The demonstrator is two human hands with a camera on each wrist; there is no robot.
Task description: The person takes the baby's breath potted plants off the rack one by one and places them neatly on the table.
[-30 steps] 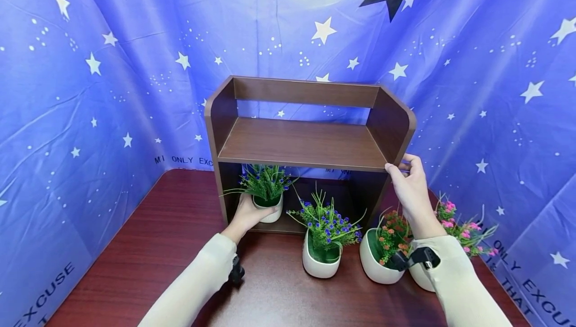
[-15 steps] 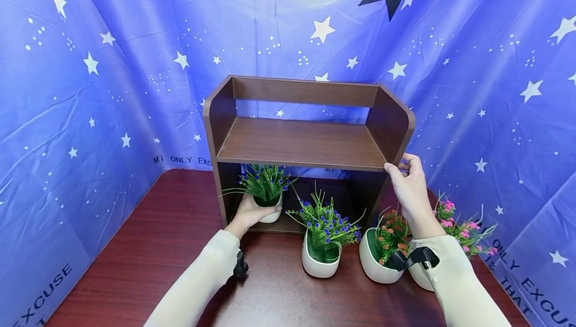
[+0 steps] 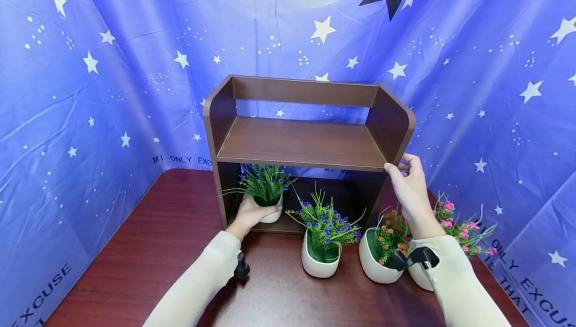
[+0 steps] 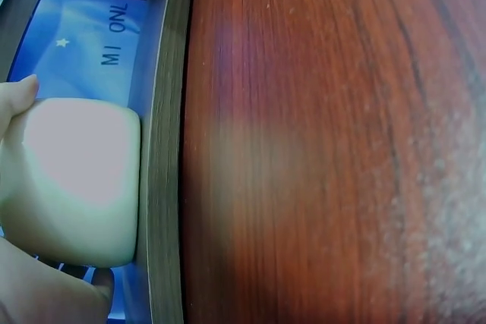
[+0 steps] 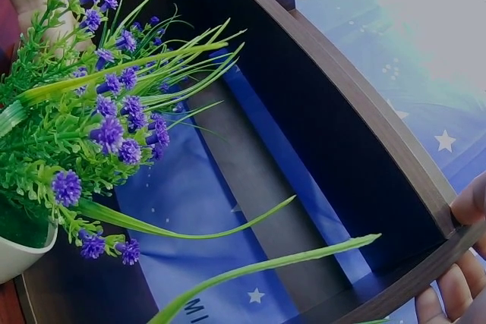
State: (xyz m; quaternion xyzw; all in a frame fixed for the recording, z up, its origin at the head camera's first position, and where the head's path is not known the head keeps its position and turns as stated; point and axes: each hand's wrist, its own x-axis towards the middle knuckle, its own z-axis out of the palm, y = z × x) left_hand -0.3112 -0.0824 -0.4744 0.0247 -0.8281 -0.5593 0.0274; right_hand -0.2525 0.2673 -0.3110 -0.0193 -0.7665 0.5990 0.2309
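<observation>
My left hand [image 3: 249, 213] holds a white pot [image 4: 72, 180] of green grass and small blue flowers [image 3: 267, 184] inside the lower left compartment of a brown two-tier shelf [image 3: 297, 142]. In the left wrist view, thumb and fingers sit on opposite sides of this pot, right at the lower board's front edge [image 4: 165, 187]. My right hand [image 3: 410, 192] grips the shelf's right side panel at the middle board, thumb in front and fingers curled around it. A second blue-flowered plant [image 3: 326, 227] stands in its white pot on the table before the shelf.
Right of that plant, an orange-flowered potted plant [image 3: 380, 252] and a pink-flowered one [image 3: 463, 229] stand on the dark red table [image 3: 148, 247], partly behind the right forearm. A blue star-patterned curtain [image 3: 270, 32] encloses the back and sides.
Over the last second the left forearm and wrist shift slightly right, while the held plant stays almost in place. The right hand keeps its grip on the shelf.
</observation>
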